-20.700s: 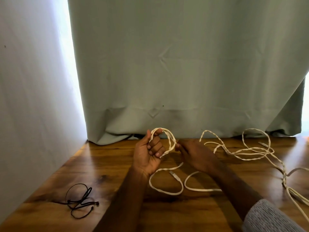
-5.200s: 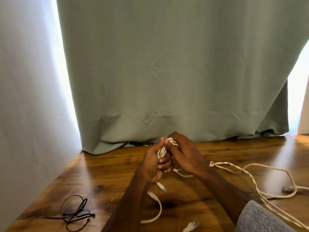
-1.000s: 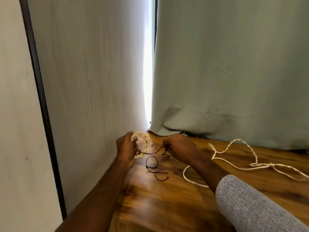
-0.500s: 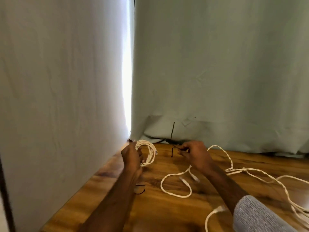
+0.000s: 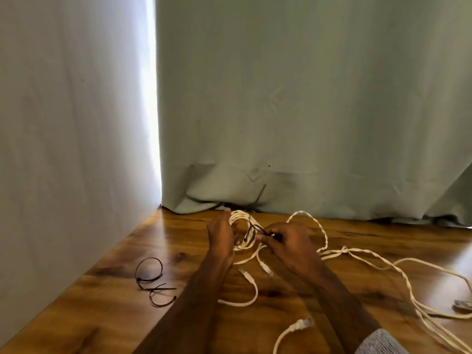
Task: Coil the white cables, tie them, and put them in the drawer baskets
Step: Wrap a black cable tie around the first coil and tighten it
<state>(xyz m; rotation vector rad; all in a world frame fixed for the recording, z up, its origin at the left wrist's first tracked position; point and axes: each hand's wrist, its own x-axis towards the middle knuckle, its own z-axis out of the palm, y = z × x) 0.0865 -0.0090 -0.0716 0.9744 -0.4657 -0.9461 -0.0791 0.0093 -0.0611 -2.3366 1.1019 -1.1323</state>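
A: Far left on the wooden surface (image 5: 107,297), what lies there?
B: Loose black ties (image 5: 153,282), looped and lying flat, apart from both hands.

A: And the left hand (image 5: 221,241)?
B: Raised just above the surface, its grip closed on the coiled white cable (image 5: 242,233), thumb up along the top of the coil.

A: Just right of that?
B: A black tie (image 5: 255,229) arcs across the coil's right side. The right hand (image 5: 288,242) pinches its end, grip closed on it, touching the coil.

A: Below the hands?
B: Two white cable ends with plugs (image 5: 249,277) lie on the surface, and another plug (image 5: 302,323) sits nearer the camera.

A: Further right?
B: Uncoiled twisted white cables (image 5: 383,267) trail over the surface to the right edge. A grey sleeve (image 5: 378,343) shows at the bottom, and a green curtain (image 5: 306,111) hangs behind.
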